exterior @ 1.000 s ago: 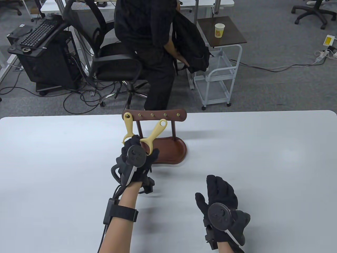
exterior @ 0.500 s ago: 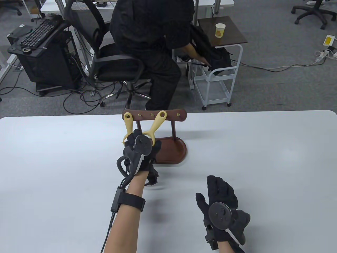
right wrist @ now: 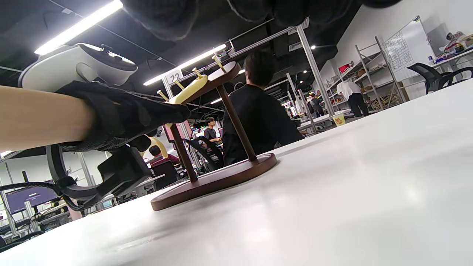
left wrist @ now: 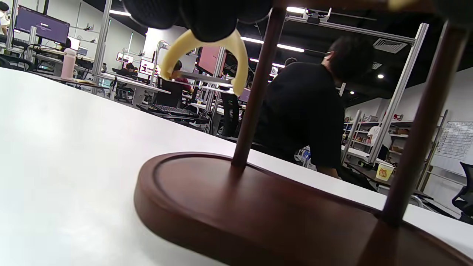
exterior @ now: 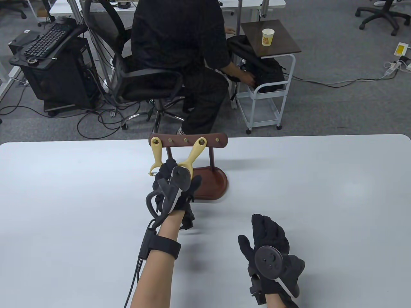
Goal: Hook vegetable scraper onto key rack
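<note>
The brown wooden key rack (exterior: 188, 140) stands at the table's far edge on an oval base (exterior: 215, 184). One yellow vegetable scraper (exterior: 156, 154) hangs from its leftmost peg. My left hand (exterior: 175, 184) grips the head of a second yellow scraper (exterior: 195, 154), whose handle ring sits at the fourth peg. A scraper head with its blade (left wrist: 207, 55) shows under my fingers in the left wrist view; which scraper it is I cannot tell. The right wrist view shows the left hand (right wrist: 122, 118), the held scraper (right wrist: 188, 92) and the rack (right wrist: 218, 173). My right hand (exterior: 269, 243) rests open on the table.
The white table (exterior: 321, 192) spreads around the rack. Beyond its far edge a person in black (exterior: 179, 48) sits on an office chair beside a small cart (exterior: 266, 93) carrying a paper cup (exterior: 267, 36).
My left hand rose and moved right, carrying the scraper's ring from below the bar up to the fourth peg. My right hand stayed still. The person behind sat down.
</note>
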A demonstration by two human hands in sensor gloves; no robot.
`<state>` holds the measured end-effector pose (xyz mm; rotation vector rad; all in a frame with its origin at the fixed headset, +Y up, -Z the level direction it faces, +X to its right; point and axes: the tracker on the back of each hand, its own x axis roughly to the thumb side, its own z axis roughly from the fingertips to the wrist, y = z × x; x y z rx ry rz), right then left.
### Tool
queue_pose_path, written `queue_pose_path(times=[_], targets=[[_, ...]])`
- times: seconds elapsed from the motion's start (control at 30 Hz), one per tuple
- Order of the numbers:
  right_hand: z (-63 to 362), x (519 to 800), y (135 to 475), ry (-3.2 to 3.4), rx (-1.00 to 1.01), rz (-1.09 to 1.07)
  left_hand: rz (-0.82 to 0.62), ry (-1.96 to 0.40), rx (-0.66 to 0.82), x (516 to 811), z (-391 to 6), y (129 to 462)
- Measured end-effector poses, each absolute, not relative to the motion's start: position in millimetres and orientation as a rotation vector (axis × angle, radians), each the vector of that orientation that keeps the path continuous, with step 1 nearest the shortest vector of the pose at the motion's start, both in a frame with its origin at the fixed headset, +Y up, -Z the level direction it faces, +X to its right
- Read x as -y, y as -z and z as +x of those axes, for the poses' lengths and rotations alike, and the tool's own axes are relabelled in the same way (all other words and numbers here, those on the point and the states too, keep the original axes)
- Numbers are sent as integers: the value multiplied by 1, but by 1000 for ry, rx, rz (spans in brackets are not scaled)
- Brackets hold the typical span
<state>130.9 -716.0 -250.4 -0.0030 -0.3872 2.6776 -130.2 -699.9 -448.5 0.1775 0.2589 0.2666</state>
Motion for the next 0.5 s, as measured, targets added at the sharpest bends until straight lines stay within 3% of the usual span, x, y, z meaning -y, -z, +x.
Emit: queue_pose_path(times=[0.5], targets=[[130, 720, 252, -2678, 357, 13, 285, -218, -144, 689, -152, 393]])
